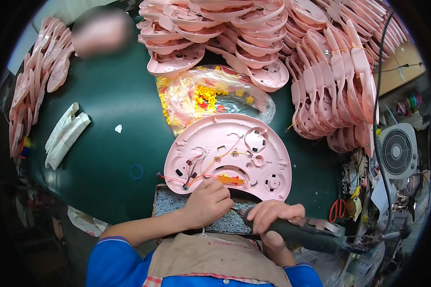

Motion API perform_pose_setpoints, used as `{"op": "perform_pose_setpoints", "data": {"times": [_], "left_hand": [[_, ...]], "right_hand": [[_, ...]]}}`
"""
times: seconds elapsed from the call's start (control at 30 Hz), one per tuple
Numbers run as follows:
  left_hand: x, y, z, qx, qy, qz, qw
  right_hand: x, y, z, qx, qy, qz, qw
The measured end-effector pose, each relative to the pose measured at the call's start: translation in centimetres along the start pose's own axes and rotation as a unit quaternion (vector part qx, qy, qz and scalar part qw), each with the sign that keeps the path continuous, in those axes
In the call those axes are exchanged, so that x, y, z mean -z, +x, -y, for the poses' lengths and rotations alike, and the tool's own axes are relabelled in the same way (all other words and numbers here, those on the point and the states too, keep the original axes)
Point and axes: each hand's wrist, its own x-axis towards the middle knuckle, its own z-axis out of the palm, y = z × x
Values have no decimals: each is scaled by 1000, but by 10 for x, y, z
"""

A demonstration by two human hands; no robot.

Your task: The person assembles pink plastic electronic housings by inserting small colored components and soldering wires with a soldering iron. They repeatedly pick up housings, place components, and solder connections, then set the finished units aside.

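Note:
My right hand (273,215) is wrapped around a dark power screwdriver (301,234), its body lying sideways and its tip pointing left. By that tip is my left hand (209,203), fingers pinched together; whatever they hold is too small to make out. Both hands are over a box of small silvery parts, likely screws (170,203), between me and the table. Just beyond lies a pink half-round plastic shell (215,138), inner side up, with red and yellow wires and an orange strip (231,180) in it.
A clear bag of yellow and red pieces (210,98) touches the shell's far side. Stacks of pink shells (215,28) fill the back, with more at right (335,81) and far left (33,81). Red-handled scissors (337,209) lie at right. A fan (397,150) stands beyond.

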Motion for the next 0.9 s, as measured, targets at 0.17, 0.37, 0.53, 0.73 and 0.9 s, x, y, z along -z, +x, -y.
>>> {"op": "perform_pose_setpoints", "data": {"times": [0.17,0.37,0.53,0.73,0.9], "left_hand": [[14,13,-2,18,-115,-18,993],[12,12,3,27,-172,-21,984],[18,13,-1,45,-186,-19,981],[17,12,-1,56,-288,-37,955],[12,10,-4,53,-171,-66,982]], "right_hand": [[17,5,22,34,-35,48,998],[18,7,21,54,-21,27,998],[17,9,17,46,-10,30,998],[2,6,15,19,2,-17,1000],[-4,6,8,19,-19,-27,999]]}}
